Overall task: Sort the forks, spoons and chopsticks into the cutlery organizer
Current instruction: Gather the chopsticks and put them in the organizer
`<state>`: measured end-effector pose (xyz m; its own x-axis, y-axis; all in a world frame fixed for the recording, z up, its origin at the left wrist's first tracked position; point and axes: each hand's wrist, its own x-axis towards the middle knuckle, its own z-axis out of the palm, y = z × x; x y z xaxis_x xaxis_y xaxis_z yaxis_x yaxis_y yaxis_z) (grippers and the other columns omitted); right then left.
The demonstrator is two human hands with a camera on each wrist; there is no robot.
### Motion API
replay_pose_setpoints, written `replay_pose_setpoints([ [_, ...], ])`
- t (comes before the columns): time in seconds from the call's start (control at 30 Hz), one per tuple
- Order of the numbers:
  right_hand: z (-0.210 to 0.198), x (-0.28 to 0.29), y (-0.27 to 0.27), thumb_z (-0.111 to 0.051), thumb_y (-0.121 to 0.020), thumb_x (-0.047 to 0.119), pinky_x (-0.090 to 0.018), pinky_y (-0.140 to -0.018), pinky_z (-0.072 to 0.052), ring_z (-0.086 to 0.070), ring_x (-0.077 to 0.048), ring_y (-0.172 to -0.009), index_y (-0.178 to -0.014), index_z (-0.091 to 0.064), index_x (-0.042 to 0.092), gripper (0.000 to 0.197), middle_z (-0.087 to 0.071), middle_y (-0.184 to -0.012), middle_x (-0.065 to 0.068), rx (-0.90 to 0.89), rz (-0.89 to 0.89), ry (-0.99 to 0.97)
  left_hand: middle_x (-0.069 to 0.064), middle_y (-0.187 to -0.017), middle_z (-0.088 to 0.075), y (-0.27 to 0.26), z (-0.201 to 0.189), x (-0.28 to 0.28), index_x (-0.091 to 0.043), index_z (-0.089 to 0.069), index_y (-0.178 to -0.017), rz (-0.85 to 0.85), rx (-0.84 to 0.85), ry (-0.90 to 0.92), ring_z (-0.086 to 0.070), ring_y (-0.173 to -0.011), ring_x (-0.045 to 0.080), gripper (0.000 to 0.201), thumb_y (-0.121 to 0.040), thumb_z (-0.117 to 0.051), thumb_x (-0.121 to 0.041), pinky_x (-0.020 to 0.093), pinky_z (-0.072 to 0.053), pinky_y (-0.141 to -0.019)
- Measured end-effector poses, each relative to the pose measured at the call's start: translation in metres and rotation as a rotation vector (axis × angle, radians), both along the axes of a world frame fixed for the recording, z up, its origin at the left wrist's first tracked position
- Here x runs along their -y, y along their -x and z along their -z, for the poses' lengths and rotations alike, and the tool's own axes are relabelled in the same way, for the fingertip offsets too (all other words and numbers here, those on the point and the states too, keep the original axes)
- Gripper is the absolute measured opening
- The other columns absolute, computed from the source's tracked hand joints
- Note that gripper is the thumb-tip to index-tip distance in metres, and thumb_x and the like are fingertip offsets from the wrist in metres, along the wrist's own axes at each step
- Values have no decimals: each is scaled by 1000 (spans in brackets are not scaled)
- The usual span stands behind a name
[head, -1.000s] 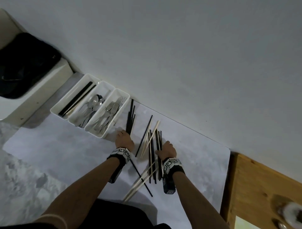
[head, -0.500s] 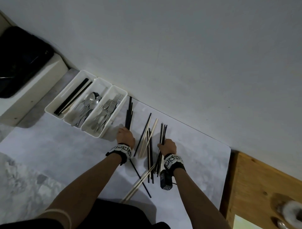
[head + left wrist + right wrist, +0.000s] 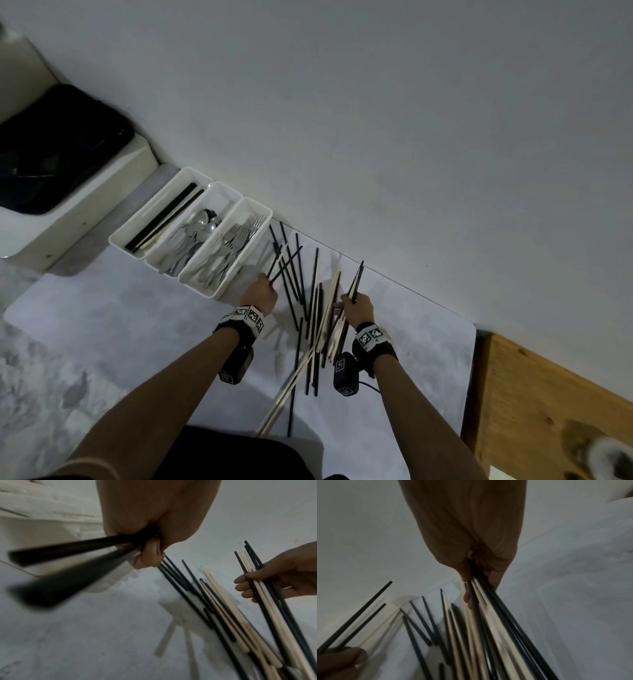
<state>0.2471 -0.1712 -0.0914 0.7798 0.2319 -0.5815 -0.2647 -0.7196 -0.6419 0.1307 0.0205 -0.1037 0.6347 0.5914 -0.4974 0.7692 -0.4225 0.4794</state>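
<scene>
A white three-slot cutlery organizer (image 3: 219, 294) stands against the wall, with black chopsticks (image 3: 164, 219) in its left slot, spoons (image 3: 191, 236) in the middle one and forks (image 3: 233, 240) in the right one. My left hand (image 3: 261, 291) grips a few black chopsticks (image 3: 72, 551) just right of the organizer, their tips raised. My right hand (image 3: 356, 306) holds a mixed bundle of black and pale wooden chopsticks (image 3: 489, 609) lifted at one end. Several loose chopsticks (image 3: 308, 308) lie on the white mat (image 3: 137, 308) between both hands.
The wall (image 3: 376, 137) runs right behind the organizer and mat. A black bag (image 3: 51, 154) lies on a white ledge at the far left. A wooden surface (image 3: 548, 394) borders the mat on the right. Marbled floor (image 3: 34, 377) shows at the lower left.
Both hands lay flat on the chopsticks on the mat a second ago. Each has since closed round a bunch and raised it off the mat.
</scene>
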Motion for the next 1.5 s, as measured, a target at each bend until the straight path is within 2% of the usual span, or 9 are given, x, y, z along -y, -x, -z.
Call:
replay_pose_setpoints([
  [0.1, -16, -12, -3, -49, -96, 16, -30, -74, -54, -66, -21, -68, -81, -64, 6, 23, -68, -71, -6, 42, 21, -87, 27, -102, -65, 0, -9, -5, 5, -53, -100, -55, 136, 22, -62, -94, 40, 32, -100, -35, -22, 39, -46, -79],
  [0.33, -63, -58, 5, -49, -95, 10, -40, -74, -56, -65, -26, -64, -88, -56, 7, 11, -68, -72, -10, 94, 122, -301, 11, -65, -47, 2, -30, -31, -12, -41, -67, -205, 380, 280, -45, -62, 24, 32, -98, -36, -18, 33, -35, -61],
  [0.47, -82, -95, 15, -51, -94, 8, -49, -82, -57, -64, -31, -67, -83, -55, 8, 13, -67, -72, -14, 50, 182, -411, 3, -59, -42, 9, -48, -62, -14, -40, -69, -248, 435, 363, -38, -50, 20, 28, -96, -36, -19, 31, -34, -54],
  [0.57, -94, -130, 24, -50, -95, 9, -41, -71, -59, -66, -27, -65, -87, -55, 6, 10, -67, -75, -14, 58, 182, -447, 3, -56, -40, 19, -71, -93, -12, -40, -69, -281, 480, 420, -39, -40, 15, 27, -96, -36, -15, 24, -32, -44],
  [0.63, -103, -158, 34, -49, -96, 7, -34, -62, -59, -65, -21, -58, -91, -53, 4, 7, -66, -72, -13, 39, 195, -497, 2, -55, -41, 28, -82, -119, -16, -40, -67, -290, 499, 441, -38, -42, 16, 30, -96, -36, -14, 24, -32, -44],
  [0.87, -122, -274, 61, -48, -97, 7, -40, -72, -57, -65, -24, -60, -95, -52, 1, 7, -66, -73, -14, -30, 205, -621, 3, -59, -50, 53, -113, -220, -16, -47, -83, -287, 567, 409, -49, -46, 13, 20, -99, -34, -14, 17, -40, -39],
  [1.03, -118, -344, 73, -47, -97, 7, -31, -58, -56, -67, -17, -55, -95, -52, 3, 7, -66, -73, -14, -51, 220, -643, 5, -68, -56, 58, -113, -284, -10, -39, -94, -326, 613, 470, -53, -58, 17, 12, -101, -32, -18, 28, -45, -55],
  [1.23, -96, -400, 86, -47, -96, 7, -36, -73, -54, -65, -24, -65, -97, -53, 4, 6, -65, -73, -13, -52, 257, -646, 7, -65, -57, 55, -87, -336, -19, -36, -78, -331, 589, 481, -55, -68, 24, 22, -100, -31, -17, 37, -47, -69],
  [1.5, -64, -431, 92, -49, -97, 19, -21, -55, -50, -62, -16, -69, -103, -62, 13, 16, -69, -92, -10, -11, 192, -440, 10, -85, -64, 36, -65, -360, -10, -42, -94, -273, 549, 441, -63, -83, 27, 14, -100, -35, -21, 41, -51, -82],
])
